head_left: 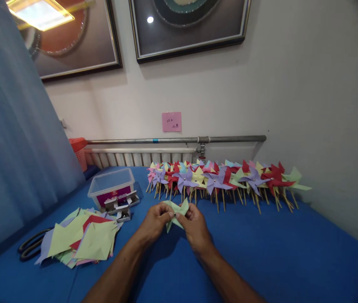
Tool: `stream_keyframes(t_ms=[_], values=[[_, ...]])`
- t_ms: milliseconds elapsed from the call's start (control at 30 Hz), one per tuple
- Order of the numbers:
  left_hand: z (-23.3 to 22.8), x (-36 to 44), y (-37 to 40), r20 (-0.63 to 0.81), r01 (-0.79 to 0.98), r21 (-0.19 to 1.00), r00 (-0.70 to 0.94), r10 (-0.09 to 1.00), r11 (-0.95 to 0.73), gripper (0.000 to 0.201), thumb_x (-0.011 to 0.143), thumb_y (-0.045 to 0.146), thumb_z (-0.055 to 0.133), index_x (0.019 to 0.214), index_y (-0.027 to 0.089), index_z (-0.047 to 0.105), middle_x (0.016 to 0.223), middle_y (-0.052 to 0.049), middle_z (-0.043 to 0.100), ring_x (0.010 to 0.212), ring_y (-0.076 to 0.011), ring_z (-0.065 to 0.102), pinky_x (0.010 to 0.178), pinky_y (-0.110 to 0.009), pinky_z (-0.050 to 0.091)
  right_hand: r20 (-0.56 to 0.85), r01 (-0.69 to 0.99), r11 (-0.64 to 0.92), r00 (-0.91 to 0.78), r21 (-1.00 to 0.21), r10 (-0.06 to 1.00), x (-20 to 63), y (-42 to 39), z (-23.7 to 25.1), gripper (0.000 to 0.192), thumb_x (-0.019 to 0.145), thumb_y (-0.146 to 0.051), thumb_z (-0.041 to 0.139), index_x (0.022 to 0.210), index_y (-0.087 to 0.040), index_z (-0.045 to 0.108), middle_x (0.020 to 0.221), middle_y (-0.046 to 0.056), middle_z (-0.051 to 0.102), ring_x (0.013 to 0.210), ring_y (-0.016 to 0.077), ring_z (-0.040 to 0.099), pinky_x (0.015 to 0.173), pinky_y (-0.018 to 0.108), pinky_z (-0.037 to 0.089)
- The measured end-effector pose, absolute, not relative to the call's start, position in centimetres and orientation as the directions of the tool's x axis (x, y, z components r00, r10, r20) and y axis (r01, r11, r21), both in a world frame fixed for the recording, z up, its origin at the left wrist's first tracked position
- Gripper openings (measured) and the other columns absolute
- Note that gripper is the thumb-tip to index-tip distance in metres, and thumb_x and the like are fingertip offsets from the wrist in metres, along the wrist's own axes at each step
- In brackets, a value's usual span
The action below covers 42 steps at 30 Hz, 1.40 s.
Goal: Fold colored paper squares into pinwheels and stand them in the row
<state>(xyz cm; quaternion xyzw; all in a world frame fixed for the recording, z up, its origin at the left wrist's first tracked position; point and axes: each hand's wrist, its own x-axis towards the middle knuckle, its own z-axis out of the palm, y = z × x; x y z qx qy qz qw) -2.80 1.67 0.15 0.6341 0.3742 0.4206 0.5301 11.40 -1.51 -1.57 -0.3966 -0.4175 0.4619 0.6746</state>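
A pale green paper pinwheel [179, 208] is held between both hands above the blue table. My left hand [155, 219] pinches it from the left, thumb near its centre. From the right, my right hand [196, 226] grips it, with its thumb also at the centre. A small dark spot, like a pin head, shows between the thumbs. Left of the hands lies a loose pile of coloured paper squares [95, 240], with slits cut in some. Black-handled scissors [32, 246] lie partly under the pile. Small open boxes [123, 213] of metal pins stand behind it.
Rows of finished pinwheels on sticks [217, 180] stand along the back of the blue table [261, 261]. A clear plastic tub [111, 185] sits at the back left, near a red basket [78, 151]. A blue curtain [17, 126] hangs at the left; pipes [144, 142] run along the wall.
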Motion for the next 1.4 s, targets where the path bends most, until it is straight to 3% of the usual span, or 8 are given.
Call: stream_keyframes(t_ms=[100,400,633,1400], values=[[0.1,-2.7,1.6,0.109,0.033,0.991,0.347,0.932,-0.128,0.034,0.068,0.047,0.074,0.069,0.017,0.058,0.058,0.004,0.051,0.053,-0.0095,0.042,0.052,-0.023,0.034,0.199,-0.285,0.259,0.222,-0.923,0.954,11.4,-1.6,-1.5,0.026,0.065,-0.028,0.077,0.086,-0.025,0.064,0.077,-0.002,0.072,0.073,0.0198,0.067,0.066,0.028,0.051],[0.6,-2.2,1.0,0.124,0.124,0.980,0.244,0.962,-0.158,0.024,0.070,0.036,0.069,0.066,0.018,0.055,0.056,0.005,0.049,0.051,-0.0079,0.039,0.050,-0.022,0.029,0.226,-0.216,0.271,0.210,-0.938,0.951,11.3,-1.9,-1.0,0.021,0.067,-0.026,0.074,0.085,-0.025,0.063,0.078,-0.002,0.072,0.077,0.0201,0.068,0.069,0.028,0.051],[0.7,-2.0,0.5,0.280,0.162,0.935,0.207,0.937,-0.315,0.014,0.073,0.029,0.061,0.066,0.017,0.057,0.061,0.004,0.052,0.059,-0.0103,0.044,0.057,-0.023,0.034,0.247,-0.176,0.289,0.229,-0.941,0.942,11.3,-1.9,-1.0,0.022,0.067,-0.026,0.073,0.086,-0.025,0.061,0.079,-0.002,0.072,0.078,0.0206,0.068,0.070,0.029,0.052],[0.9,-2.2,0.0,0.324,0.286,0.870,0.281,0.903,-0.401,0.016,0.083,0.032,0.053,0.073,0.019,0.054,0.068,0.003,0.052,0.064,-0.0132,0.046,0.063,-0.026,0.035,0.200,-0.200,0.244,0.217,-0.949,0.956,11.8,-1.8,-1.0,0.026,0.066,-0.030,0.076,0.087,-0.023,0.063,0.078,0.000,0.073,0.076,0.0214,0.068,0.070,0.030,0.051]])
